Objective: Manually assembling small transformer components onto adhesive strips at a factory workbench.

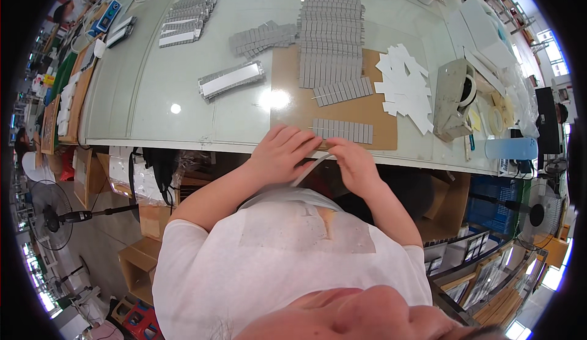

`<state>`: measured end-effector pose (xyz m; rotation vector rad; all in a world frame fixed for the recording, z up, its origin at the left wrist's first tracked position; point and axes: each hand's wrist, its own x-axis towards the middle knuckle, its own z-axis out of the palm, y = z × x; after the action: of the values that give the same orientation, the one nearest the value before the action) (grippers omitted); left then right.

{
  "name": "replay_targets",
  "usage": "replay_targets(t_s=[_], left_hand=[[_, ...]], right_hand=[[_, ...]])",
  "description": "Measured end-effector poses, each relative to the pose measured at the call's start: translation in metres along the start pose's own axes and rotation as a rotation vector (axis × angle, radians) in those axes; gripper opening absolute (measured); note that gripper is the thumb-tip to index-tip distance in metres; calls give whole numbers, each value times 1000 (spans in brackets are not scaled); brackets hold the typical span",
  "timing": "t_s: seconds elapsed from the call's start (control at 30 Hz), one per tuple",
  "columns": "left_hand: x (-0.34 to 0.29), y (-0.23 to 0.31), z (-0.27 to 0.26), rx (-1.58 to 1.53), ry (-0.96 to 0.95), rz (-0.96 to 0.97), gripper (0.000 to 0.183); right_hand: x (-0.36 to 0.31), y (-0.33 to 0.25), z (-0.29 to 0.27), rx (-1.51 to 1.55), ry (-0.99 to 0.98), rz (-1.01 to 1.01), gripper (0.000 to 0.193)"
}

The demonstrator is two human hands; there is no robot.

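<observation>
At the table's near edge my left hand (282, 155) has its fingers bent and pressed together, their tips beside the left end of a grey segmented strip (343, 131). What those fingers hold, if anything, is hidden. My right hand (356, 166) is closed on a narrow pale band (313, 170), which curves down between my hands toward my shirt. The grey strip lies flat on a brown cardboard sheet (384, 133). A second segmented strip (343, 91) lies tilted beyond it, next to a long overlapping stack of segmented strips (331, 40).
White paper strips (403, 83) lie piled right of the stack. Farther right stand a tape dispenser (454, 98) and a bluish bottle (511, 149). Leftward lie a white-topped bundle (231, 80), loose grey strips (263, 38) and another stack (189, 17). Fans flank the table (183, 117).
</observation>
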<state>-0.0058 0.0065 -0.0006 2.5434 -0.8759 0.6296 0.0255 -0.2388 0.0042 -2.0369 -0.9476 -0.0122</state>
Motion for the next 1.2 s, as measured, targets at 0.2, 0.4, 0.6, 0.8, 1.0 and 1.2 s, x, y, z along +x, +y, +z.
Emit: replay_targets(t_s=[0.2, 0.4, 0.6, 0.8, 1.0, 1.2], left_hand=[[0, -1, -1, -10, -10, -2, 54], [0, -3, 1, -7, 0, -1, 53], [2, -2, 0, -15, 0, 1, 54], [0, -3, -4, -3, -30, 5, 56], [-3, -2, 2, -5, 7, -1, 55], [-1, -3, 4, 9, 26, 2, 53]], right_hand=[[4, -6, 14, -174, 78, -98, 24], [7, -4, 15, -188, 94, -103, 24], [7, -4, 16, -161, 137, -123, 23], [-10, 5, -16, 364, 251, 152, 16], [-1, 18, -43, 749, 567, 668, 11], [2, 27, -38, 666, 555, 734, 12]])
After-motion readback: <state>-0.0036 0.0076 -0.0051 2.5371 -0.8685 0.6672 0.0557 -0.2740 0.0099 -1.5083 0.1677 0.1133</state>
